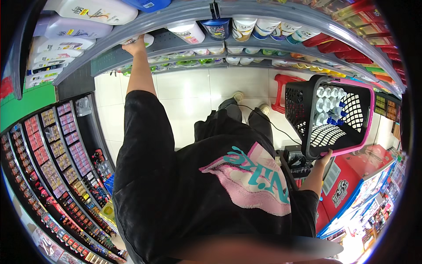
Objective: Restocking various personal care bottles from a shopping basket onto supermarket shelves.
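Observation:
My left hand point(135, 47) reaches onto a grey metal shelf point(161, 39) under an upper shelf's edge. White containers point(149, 40) show beside it; its fingertips are partly hidden, so whether it grips one is unclear. My right hand point(324, 159) is closed on the near rim of a black plastic shopping basket point(305, 109) with a pink edge. The basket is tilted so its opening faces right. Inside it lie several pale bottles point(324, 104), some with blue caps.
Shampoo bottles point(216, 29) stand right of my left hand, and large lotion bottles point(79, 30) fill the upper shelf. A red plastic object point(281, 94) is on the tiled floor point(184, 99). Racks of small packages point(74, 138) line the left; a red cabinet point(346, 184) stands at right.

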`<state>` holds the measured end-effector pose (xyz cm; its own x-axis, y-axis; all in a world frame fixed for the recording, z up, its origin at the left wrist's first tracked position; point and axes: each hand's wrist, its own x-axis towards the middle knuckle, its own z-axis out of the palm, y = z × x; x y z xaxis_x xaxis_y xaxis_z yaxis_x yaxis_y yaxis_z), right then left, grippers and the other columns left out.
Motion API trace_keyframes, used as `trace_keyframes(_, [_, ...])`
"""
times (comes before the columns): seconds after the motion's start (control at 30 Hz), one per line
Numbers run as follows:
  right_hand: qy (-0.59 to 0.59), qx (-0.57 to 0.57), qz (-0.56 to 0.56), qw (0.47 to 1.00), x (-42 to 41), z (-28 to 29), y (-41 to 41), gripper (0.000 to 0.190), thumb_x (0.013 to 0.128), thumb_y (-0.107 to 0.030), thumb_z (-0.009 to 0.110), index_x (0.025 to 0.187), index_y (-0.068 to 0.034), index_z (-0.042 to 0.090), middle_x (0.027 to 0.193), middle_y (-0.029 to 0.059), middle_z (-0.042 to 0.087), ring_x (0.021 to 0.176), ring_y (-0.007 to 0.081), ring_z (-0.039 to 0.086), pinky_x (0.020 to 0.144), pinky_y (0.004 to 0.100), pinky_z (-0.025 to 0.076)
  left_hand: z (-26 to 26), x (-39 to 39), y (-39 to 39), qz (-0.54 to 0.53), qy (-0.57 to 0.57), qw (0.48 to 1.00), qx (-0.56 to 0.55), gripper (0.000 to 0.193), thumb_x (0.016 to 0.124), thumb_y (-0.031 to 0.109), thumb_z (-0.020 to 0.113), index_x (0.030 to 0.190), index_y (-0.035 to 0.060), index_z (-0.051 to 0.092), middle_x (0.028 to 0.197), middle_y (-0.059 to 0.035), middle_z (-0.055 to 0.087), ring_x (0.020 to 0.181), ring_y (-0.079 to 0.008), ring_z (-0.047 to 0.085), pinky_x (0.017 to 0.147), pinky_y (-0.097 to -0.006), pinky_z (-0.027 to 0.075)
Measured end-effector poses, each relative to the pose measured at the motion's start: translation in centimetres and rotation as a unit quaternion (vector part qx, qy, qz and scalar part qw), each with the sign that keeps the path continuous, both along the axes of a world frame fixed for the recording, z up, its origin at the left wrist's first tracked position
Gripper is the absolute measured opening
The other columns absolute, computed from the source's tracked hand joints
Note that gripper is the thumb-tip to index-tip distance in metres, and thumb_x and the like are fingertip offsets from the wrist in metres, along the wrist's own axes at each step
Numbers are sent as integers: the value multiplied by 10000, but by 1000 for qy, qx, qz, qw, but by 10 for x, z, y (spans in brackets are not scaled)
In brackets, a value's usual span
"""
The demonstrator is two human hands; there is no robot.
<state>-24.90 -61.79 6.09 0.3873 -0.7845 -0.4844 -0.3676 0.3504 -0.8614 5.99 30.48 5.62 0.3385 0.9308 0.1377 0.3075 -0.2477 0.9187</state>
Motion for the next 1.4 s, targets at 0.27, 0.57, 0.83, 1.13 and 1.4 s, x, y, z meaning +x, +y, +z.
trace_keyframes(0.27, [16,-7,-6,1000,0,3,5,340,820,-358,623,627,-159,424,652,16,431,678,169,451,669,322,406,29,-17,-53,-59,60,994,65,925,531,276,949,1188,-78,401,1201,-231,528,1117,-298,566,999,-389,444])
trace_keyframes(0.57, [-20,26,10,999,-3,-11,-14,247,825,-328,626,909,-109,550,804,23,527,757,189,548,688,361,485,8,-23,-101,-135,74,980,124,949,543,343,936,1209,-107,431,1183,-244,523,1104,-348,550,970,-410,442])
trace_keyframes(0.83, [-31,46,11,998,-12,-26,-28,247,834,-295,626,973,-106,549,832,13,547,759,182,564,647,325,493,21,-22,-139,-110,116,980,115,1025,544,484,893,1232,-76,380,1204,-214,468,1123,-361,537,931,-439,480])
trace_keyframes(1.13, [-49,40,14,998,-17,-43,-48,251,851,-293,625,1001,-107,548,873,22,556,795,187,569,692,347,494,33,-27,-147,-111,128,982,81,1025,545,480,889,1255,-56,381,1215,-204,473,1142,-356,528,954,-439,455])
trace_keyframes(1.4, [-53,45,15,997,-12,-37,-38,248,847,-285,626,997,-104,545,863,19,559,775,181,573,663,321,489,48,-30,-156,-111,158,980,43,1065,537,484,894,1293,-56,374,1249,-197,459,1220,-339,476,1005,-435,422])
